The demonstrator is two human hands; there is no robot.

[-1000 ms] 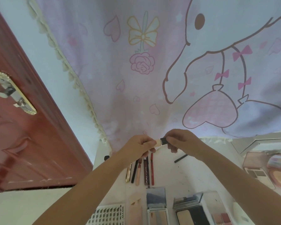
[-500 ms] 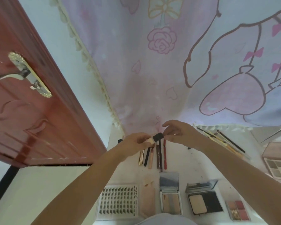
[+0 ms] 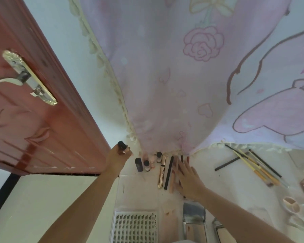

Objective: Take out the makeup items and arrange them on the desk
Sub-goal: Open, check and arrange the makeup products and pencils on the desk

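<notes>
Your left hand point(image 3: 118, 156) is raised at the far left edge of the worktop point(image 3: 209, 179). Its grip is clamped on a small bottle point(image 3: 122, 146) with a black cap; the cap points up and away from you, and the pale body sits between thumb and fingers.

Your right hand point(image 3: 189, 178) lies flat on the worktop, fingers straight and slightly spread, grip apart. The fingers rest on the right end of a row of pens and pencils. Just to the left of the hand, three items of that row are plainly visible: a peach pencil point(image 3: 172, 179), a black pencil point(image 3: 168, 172) and a gold tube point(image 3: 162, 171), laid side by side and pointing away from you.

Between your two hands, near the curtain hem point(image 3: 167, 152), stands a cluster of small items: a dark tube point(image 3: 138, 164) and several small bottles point(image 3: 146, 165) with dark caps.

To the right, well apart from the row, a bundle of brushes point(image 3: 256, 165) lies at an angle, with one black stick point(image 3: 227, 163) beside it.

At the near edge you see a tray of false lashes point(image 3: 134, 227) and an open compact point(image 3: 194, 220). The red door point(image 3: 33, 120) stands at the left.
</notes>
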